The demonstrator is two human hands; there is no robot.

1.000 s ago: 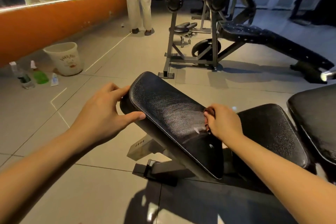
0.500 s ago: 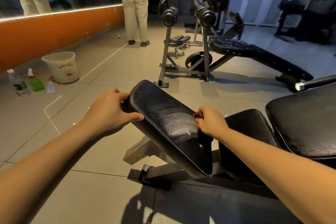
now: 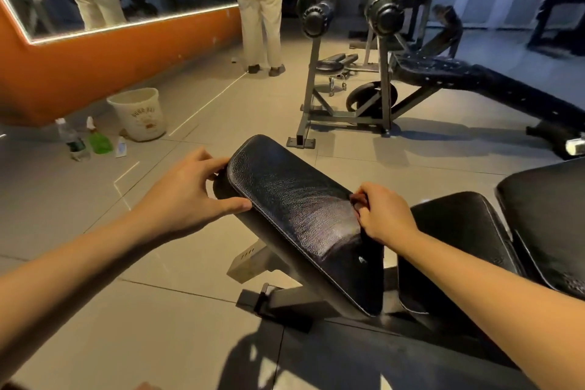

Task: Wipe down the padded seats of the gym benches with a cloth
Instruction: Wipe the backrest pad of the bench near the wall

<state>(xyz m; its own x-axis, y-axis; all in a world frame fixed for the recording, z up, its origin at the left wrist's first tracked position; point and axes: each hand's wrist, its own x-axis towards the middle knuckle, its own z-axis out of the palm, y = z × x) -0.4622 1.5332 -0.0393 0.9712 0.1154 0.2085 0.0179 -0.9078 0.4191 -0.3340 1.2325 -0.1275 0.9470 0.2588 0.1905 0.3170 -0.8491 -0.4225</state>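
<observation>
Pad [image 3: 294,209] sat tilted on its bench frame [image 3: 285,298], both hands clamped on it.
Left hand [image 3: 186,196] gripped the pad's upper left corner, thumb pressed on the near side, fingers wrapped over the top end. Right hand [image 3: 384,215] held the right edge, fingers curled tight against it, and something dark and reddish showed under them, too small to call a cloth. The pad sloped down toward the camera, its leather shining in the middle. A flatter seat [image 3: 459,241] lay just beside it on the right. Out on the tiled floor [image 3: 221,123], a white bucket [image 3: 139,114] stood by the orange wall, bottles [image 3: 85,139] near it, a person [image 3: 261,19] stood at the mirror, and a rack [image 3: 348,73] stood well apart.
</observation>
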